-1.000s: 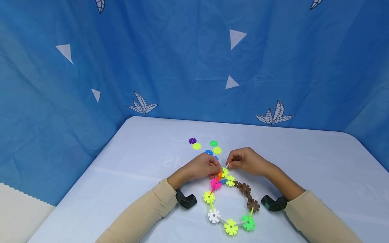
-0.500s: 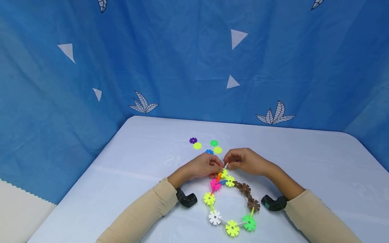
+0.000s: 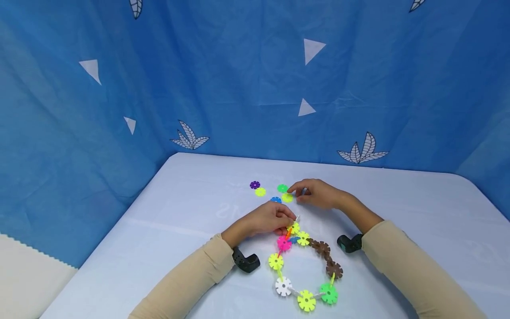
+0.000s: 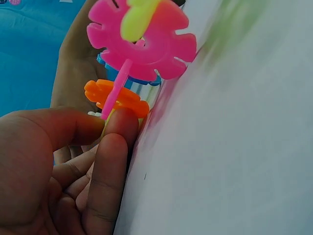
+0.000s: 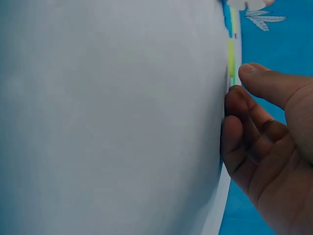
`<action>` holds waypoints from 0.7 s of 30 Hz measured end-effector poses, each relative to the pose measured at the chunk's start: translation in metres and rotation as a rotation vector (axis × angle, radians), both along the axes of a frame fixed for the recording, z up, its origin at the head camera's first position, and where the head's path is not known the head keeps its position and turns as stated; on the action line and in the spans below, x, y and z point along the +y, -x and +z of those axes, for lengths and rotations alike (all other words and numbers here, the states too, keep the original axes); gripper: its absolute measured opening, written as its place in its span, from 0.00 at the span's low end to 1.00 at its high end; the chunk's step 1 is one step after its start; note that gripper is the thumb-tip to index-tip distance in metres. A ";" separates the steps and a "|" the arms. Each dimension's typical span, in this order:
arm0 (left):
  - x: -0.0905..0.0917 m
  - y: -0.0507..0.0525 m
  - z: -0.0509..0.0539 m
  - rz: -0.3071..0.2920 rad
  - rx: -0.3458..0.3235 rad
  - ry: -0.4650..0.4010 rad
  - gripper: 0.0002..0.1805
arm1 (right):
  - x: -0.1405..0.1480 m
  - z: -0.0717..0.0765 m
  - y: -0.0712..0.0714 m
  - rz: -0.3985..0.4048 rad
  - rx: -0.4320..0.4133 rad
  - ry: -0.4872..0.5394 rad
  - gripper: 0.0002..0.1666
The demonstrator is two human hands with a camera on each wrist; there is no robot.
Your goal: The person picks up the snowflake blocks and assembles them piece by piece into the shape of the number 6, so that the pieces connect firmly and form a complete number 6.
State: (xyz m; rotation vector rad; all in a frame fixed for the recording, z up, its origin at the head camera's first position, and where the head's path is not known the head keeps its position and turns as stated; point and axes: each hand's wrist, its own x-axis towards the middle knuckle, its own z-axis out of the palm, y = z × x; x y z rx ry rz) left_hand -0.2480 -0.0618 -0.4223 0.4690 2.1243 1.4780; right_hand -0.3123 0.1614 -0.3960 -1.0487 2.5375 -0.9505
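My left hand (image 3: 268, 218) pinches a yellow snowflake disc (image 3: 294, 228) at the far end of a ring of slotted discs. A white disc (image 3: 297, 218) stands edge-on at that end. An orange disc (image 4: 117, 97) and a pink disc (image 4: 166, 49) join just before the fingertips in the left wrist view. Fingers partly hide the yellow disc there. Farther back, my right hand (image 3: 316, 193) reaches to a loose yellow disc (image 3: 287, 198), beside a loose green disc (image 3: 282, 188). Its thumb and fingers stand apart in the right wrist view, holding nothing.
Loose purple (image 3: 255, 184), yellow (image 3: 260, 192) and blue discs (image 3: 276, 200) lie flat beyond my left hand. The ring's brown discs (image 3: 334, 269) and a green disc (image 3: 329, 293) lie nearer on the white table (image 3: 398, 199). A blue curtain (image 3: 239, 79) hangs behind.
My right hand has left the white disc at the ring's end and moved away to the loose yellow and green discs. My left hand keeps its pinch in nearly the same spot.
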 end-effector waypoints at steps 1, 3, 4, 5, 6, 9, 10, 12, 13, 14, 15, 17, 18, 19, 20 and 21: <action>0.000 0.000 0.000 -0.003 0.002 0.000 0.07 | -0.002 0.000 0.001 0.009 0.006 -0.016 0.19; 0.000 0.000 0.000 -0.004 0.006 0.003 0.07 | -0.004 -0.001 0.004 0.023 0.020 -0.045 0.19; 0.000 0.000 0.000 -0.003 0.009 0.005 0.07 | -0.005 -0.001 0.004 0.029 0.026 -0.058 0.19; 0.000 0.000 -0.001 -0.001 0.011 0.007 0.07 | -0.006 -0.002 0.005 0.027 0.027 -0.071 0.18; 0.000 0.000 -0.001 0.001 0.011 0.006 0.07 | -0.007 -0.003 0.005 0.025 0.023 -0.080 0.18; 0.001 0.000 -0.002 0.004 0.007 0.003 0.07 | -0.006 -0.003 0.004 0.018 0.010 -0.087 0.15; 0.001 0.000 -0.002 0.004 0.005 0.001 0.07 | -0.006 -0.003 0.004 0.014 0.005 -0.086 0.14; 0.001 0.000 -0.003 0.003 0.001 -0.002 0.07 | -0.004 -0.004 0.002 0.007 -0.005 -0.082 0.12; 0.001 0.000 -0.003 0.003 -0.002 -0.003 0.06 | -0.002 -0.004 0.002 0.004 -0.013 -0.079 0.11; 0.001 0.000 -0.003 0.003 -0.005 -0.004 0.06 | -0.001 -0.004 0.001 0.002 -0.016 -0.076 0.11; 0.001 0.000 -0.003 0.004 -0.006 -0.004 0.06 | 0.000 -0.005 0.000 0.000 -0.023 -0.071 0.11; 0.001 0.000 -0.003 0.005 -0.004 -0.001 0.06 | 0.002 -0.005 -0.001 -0.002 -0.036 -0.061 0.13; 0.001 0.000 -0.003 0.006 -0.001 0.002 0.06 | 0.003 -0.005 -0.002 -0.003 -0.042 -0.058 0.14; 0.001 0.000 -0.003 0.007 0.000 0.003 0.06 | 0.004 -0.004 -0.002 -0.004 -0.049 -0.054 0.15; 0.001 0.000 -0.003 0.009 0.001 0.006 0.06 | 0.004 -0.004 -0.003 -0.005 -0.051 -0.053 0.16; 0.001 0.000 -0.002 0.010 0.004 0.008 0.06 | 0.005 -0.004 -0.003 -0.006 -0.055 -0.051 0.16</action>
